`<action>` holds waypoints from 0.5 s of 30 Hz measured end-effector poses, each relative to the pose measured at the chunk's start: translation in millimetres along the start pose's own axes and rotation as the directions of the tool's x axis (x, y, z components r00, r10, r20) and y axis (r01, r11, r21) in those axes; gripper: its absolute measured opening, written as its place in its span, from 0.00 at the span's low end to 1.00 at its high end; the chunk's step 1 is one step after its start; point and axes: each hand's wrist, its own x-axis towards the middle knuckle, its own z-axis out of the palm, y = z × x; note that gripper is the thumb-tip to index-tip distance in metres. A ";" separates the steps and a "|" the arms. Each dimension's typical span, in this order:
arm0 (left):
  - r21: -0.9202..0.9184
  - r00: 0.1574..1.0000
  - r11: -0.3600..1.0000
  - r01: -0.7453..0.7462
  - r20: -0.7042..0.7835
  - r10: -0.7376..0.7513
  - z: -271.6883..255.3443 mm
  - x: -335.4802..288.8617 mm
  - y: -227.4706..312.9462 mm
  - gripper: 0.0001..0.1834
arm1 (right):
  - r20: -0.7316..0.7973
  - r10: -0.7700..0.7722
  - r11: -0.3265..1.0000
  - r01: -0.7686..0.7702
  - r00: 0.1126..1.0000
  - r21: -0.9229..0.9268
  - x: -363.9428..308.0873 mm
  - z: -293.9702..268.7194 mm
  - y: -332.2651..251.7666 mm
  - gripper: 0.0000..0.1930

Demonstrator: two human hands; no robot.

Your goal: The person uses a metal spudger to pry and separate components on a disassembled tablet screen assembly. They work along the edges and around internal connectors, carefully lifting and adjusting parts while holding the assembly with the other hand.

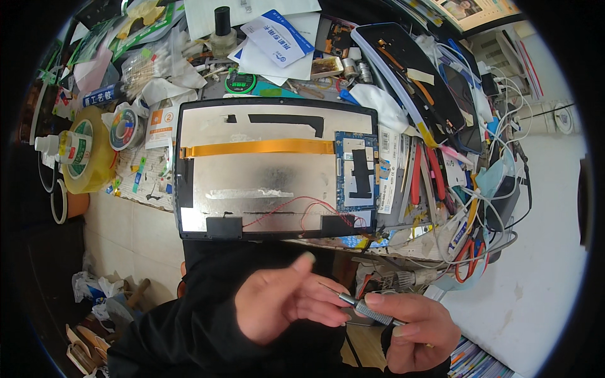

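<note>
My right hand (421, 331) grips a slim precision screwdriver (373, 312) with a knurled metal handle. Its thin tip points left, over the fingers of my left hand (277, 302). That hand is palm up with the thumb raised and the fingers stretched out; I cannot tell whether a tiny screw lies on them. Beyond both hands, an opened tablet (252, 170) lies at the table's front edge with its inside showing. An orange ribbon cable (261, 148) runs across it to a blue circuit board (357, 171) on the right. Thin red wires (296, 200) link two black blocks along the near edge.
Rolls of clear tape (88, 151) and a solder spool (125, 128) stand at the left. To the right are tweezers and red-handled tools (416, 173), tangled white cables (504, 214) and a phone-like panel (403, 75). A dark-capped bottle (222, 34) and cards (277, 38) are behind.
</note>
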 end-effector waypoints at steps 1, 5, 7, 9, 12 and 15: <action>-0.071 0.999 0.997 0.024 0.040 -0.021 -2.2 2.0 0.2 0.26 | -0.003 -0.005 1.000 0.005 1.000 0.005 0.1 0.0 0.2 0.04; -0.005 0.996 0.998 0.067 0.058 -0.066 -10.8 8.1 4.5 0.26 | -0.077 -0.038 0.999 0.038 0.996 -0.012 0.7 1.9 0.4 0.05; 0.231 0.999 0.973 -0.007 -0.028 0.014 -13.0 10.6 6.0 0.24 | -0.118 -0.041 0.992 0.026 0.992 -0.120 2.3 1.1 1.2 0.07; 0.407 0.993 0.912 -0.055 -0.075 0.093 -15.6 14.8 8.7 0.20 | -0.140 -0.019 0.955 -0.023 0.990 -0.297 4.5 -0.7 2.3 0.09; 0.503 0.980 0.860 -0.090 -0.110 0.167 -19.6 21.4 12.4 0.19 | -0.097 0.006 0.931 -0.041 0.995 -0.364 11.4 -13.8 9.3 0.09; 0.480 0.976 0.872 -0.100 -0.123 0.180 -21.6 25.2 11.6 0.20 | -0.101 0.006 0.937 -0.041 0.995 -0.346 13.1 -16.0 15.1 0.11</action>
